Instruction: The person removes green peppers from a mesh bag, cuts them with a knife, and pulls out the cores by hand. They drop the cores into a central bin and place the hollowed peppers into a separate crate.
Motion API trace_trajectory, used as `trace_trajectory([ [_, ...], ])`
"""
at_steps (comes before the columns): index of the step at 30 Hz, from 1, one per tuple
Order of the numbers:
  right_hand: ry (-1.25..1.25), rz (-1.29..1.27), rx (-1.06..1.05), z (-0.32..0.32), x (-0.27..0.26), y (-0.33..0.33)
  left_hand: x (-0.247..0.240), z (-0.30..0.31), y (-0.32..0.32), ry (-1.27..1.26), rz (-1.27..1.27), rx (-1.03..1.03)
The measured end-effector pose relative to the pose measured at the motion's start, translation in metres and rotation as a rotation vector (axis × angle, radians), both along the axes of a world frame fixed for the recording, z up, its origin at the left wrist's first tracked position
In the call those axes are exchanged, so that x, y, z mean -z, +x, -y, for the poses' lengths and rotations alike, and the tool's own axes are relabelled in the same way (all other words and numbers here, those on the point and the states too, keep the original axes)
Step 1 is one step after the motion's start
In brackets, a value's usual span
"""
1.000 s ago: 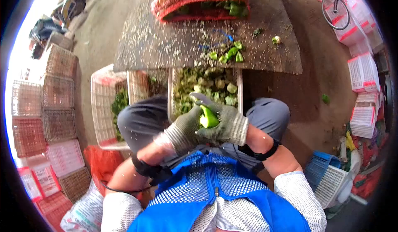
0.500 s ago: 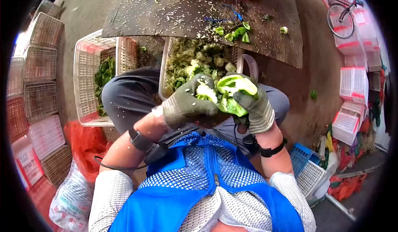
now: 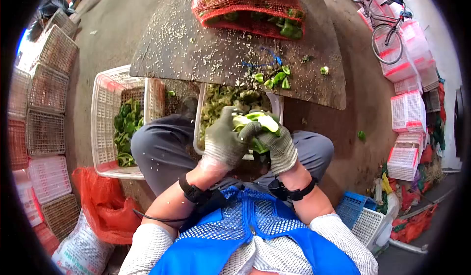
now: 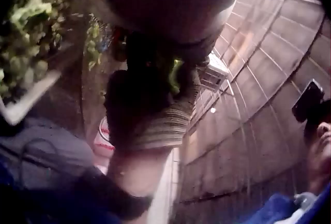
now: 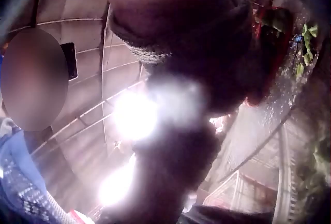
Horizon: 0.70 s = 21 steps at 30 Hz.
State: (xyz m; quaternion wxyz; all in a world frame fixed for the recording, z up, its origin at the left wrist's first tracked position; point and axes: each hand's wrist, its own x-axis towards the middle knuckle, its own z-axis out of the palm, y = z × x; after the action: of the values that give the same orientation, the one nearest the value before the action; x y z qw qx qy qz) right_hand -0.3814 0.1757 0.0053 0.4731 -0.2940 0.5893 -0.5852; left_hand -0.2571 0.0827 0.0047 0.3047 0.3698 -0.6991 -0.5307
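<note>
The split green pepper (image 3: 267, 122) is held between the left hand (image 3: 223, 136) and right hand (image 3: 280, 148), gripped by both.

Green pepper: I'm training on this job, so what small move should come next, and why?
Probably scrape out the green pepper over the crate beneath: it is split open, left hand and right hand hold it, and pale green scraps lie in that crate.
</note>
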Motion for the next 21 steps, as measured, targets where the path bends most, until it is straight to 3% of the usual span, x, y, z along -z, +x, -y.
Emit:
trace_trajectory([
  [2, -0.060, 0.069, 0.017, 0.002, 0.015, -0.004, 0.001, 0.010, 0.001, -0.141, 0.240, 0.123],
  [4, -0.065, 0.079, -0.014, -0.007, 0.020, -0.010, 0.047, 0.020, -0.006, 0.214, -0.067, 0.170],
  [5, -0.057, 0.068, -0.039, -0.011, 0.024, -0.014, 0.046, 0.022, -0.008, 0.514, -0.264, 0.216],
  [6, 0.039, 0.270, -0.018, -0.021, 0.012, -0.016, 0.044, 0.023, -0.009, 0.822, -0.441, 0.220],
  [7, 0.045, 0.362, 0.036, -0.022, 0.000, -0.010, 0.003, 0.018, -0.007, 1.154, -0.422, 0.072],
  [8, 0.048, 0.452, 0.094, -0.023, -0.012, -0.004, 0.026, 0.023, -0.005, 1.213, -0.419, 0.191],
  [10, 0.019, 0.456, 0.085, -0.023, -0.017, -0.006, 0.046, 0.026, -0.005, 1.252, -0.485, 0.311],
  [13, 0.049, 0.442, 0.143, -0.024, -0.031, -0.009, 0.035, 0.018, -0.017, 1.193, -0.639, 0.306],
  [16, 0.052, 0.389, 0.151, -0.027, -0.022, -0.016, 0.069, 0.028, -0.031, 1.108, -0.660, 0.278],
  [18, 0.034, 0.211, 0.199, -0.028, -0.013, -0.010, 0.049, 0.031, -0.015, 0.922, -0.537, 0.261],
  [21, -0.004, 0.181, 0.054, -0.019, 0.009, -0.003, 0.018, 0.003, 0.025, 0.612, -0.299, 0.279],
])
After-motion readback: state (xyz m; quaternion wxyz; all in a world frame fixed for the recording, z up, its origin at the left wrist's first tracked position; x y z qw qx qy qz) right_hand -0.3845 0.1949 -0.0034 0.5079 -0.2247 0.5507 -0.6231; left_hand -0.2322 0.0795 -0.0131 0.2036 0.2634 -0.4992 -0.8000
